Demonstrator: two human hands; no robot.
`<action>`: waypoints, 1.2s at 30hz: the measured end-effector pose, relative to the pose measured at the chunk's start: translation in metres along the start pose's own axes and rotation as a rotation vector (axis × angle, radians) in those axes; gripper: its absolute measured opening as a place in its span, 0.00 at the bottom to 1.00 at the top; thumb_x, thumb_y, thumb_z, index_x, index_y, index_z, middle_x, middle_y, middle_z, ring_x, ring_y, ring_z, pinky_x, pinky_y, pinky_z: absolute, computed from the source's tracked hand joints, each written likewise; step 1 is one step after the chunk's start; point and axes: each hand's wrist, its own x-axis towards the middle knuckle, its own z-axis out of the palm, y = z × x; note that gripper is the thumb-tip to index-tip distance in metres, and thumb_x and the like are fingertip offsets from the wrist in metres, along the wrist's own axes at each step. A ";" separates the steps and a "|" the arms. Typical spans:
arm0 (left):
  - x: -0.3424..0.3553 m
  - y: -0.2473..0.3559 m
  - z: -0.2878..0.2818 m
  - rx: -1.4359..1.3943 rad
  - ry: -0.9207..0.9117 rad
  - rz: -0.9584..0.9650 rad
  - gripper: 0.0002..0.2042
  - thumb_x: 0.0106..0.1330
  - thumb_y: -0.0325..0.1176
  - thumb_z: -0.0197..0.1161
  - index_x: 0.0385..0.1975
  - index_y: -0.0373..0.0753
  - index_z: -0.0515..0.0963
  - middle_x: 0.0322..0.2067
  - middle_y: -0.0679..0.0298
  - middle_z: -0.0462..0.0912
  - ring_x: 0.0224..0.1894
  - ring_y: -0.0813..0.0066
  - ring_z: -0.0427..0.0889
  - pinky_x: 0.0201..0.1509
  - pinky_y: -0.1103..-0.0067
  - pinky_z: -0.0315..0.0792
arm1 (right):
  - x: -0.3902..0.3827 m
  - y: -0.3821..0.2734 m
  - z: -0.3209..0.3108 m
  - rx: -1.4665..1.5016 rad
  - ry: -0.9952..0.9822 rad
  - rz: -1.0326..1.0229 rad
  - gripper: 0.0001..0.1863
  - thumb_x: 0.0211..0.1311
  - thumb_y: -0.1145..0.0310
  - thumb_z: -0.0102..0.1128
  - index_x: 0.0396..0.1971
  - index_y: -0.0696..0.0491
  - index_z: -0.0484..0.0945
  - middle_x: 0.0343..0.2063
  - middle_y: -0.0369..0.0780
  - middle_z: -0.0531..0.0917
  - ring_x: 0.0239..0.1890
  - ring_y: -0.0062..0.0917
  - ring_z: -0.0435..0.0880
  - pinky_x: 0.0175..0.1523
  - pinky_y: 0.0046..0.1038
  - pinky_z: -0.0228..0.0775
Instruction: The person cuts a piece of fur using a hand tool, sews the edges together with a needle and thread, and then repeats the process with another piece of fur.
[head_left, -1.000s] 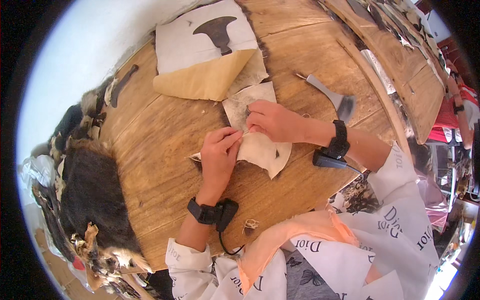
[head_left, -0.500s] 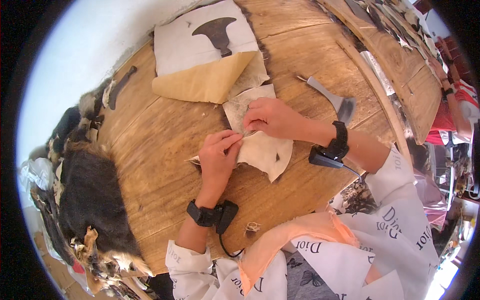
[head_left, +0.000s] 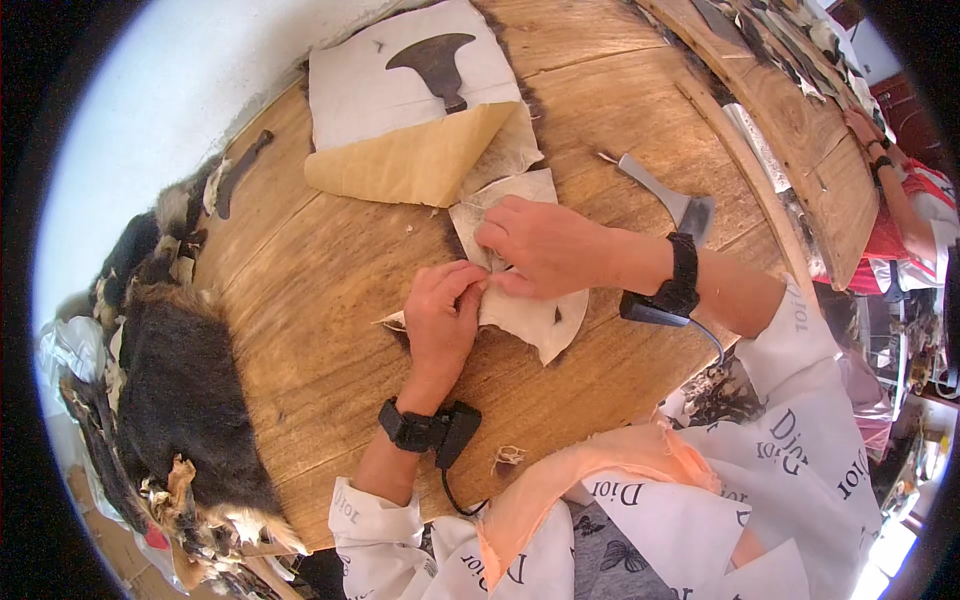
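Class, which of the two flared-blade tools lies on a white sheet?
The dark flared-blade tool at the top, on the white sheet; the grey-handled one lies directly on the wooden table.

Black printed lettering (head_left: 615, 491), one short word repeated at differing angles, can be read on the white garment (head_left: 815, 505) at the near edge: across its front, on the right sleeve (head_left: 780, 350), fainter on the left sleeve (head_left: 375, 515)
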 end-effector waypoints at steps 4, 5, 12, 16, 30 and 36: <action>0.004 0.003 0.000 0.028 -0.018 0.005 0.05 0.49 0.23 0.62 0.26 0.37 0.78 0.30 0.61 0.80 0.33 0.65 0.76 0.37 0.76 0.70 | 0.003 -0.002 0.001 -0.062 -0.131 -0.027 0.17 0.34 0.66 0.58 0.26 0.57 0.66 0.23 0.42 0.69 0.30 0.34 0.70 0.35 0.30 0.64; 0.005 0.004 0.001 0.008 -0.017 -0.010 0.05 0.49 0.23 0.62 0.26 0.37 0.78 0.29 0.61 0.80 0.33 0.64 0.76 0.37 0.76 0.70 | 0.004 -0.002 0.002 -0.082 -0.128 -0.038 0.18 0.32 0.66 0.58 0.26 0.57 0.66 0.23 0.42 0.69 0.29 0.34 0.70 0.34 0.29 0.64; 0.007 0.001 0.002 -0.070 0.013 -0.110 0.04 0.48 0.22 0.61 0.25 0.36 0.77 0.27 0.60 0.80 0.30 0.66 0.76 0.35 0.77 0.69 | 0.007 -0.001 0.004 -0.169 -0.176 -0.034 0.18 0.34 0.62 0.59 0.27 0.56 0.68 0.22 0.40 0.72 0.28 0.32 0.72 0.32 0.29 0.63; 0.010 0.000 0.002 -0.076 -0.012 -0.172 0.04 0.48 0.21 0.60 0.25 0.35 0.77 0.27 0.61 0.80 0.30 0.67 0.76 0.36 0.78 0.69 | 0.002 0.005 0.013 -0.141 -0.086 -0.204 0.16 0.37 0.62 0.58 0.28 0.54 0.69 0.20 0.36 0.71 0.26 0.28 0.72 0.32 0.26 0.61; 0.004 -0.008 0.007 -0.078 0.069 -0.088 0.07 0.46 0.24 0.59 0.27 0.38 0.77 0.29 0.61 0.79 0.31 0.62 0.74 0.35 0.74 0.68 | 0.005 -0.019 -0.008 -0.115 -0.049 -0.330 0.04 0.43 0.68 0.53 0.22 0.48 0.71 0.27 0.32 0.69 0.34 0.22 0.68 0.36 0.24 0.63; 0.008 -0.001 0.005 -0.085 -0.013 -0.031 0.07 0.50 0.25 0.60 0.29 0.41 0.79 0.27 0.64 0.78 0.30 0.66 0.74 0.33 0.75 0.67 | -0.033 -0.039 -0.047 0.596 0.213 0.317 0.03 0.54 0.73 0.54 0.28 0.52 0.70 0.27 0.36 0.75 0.30 0.24 0.75 0.33 0.23 0.68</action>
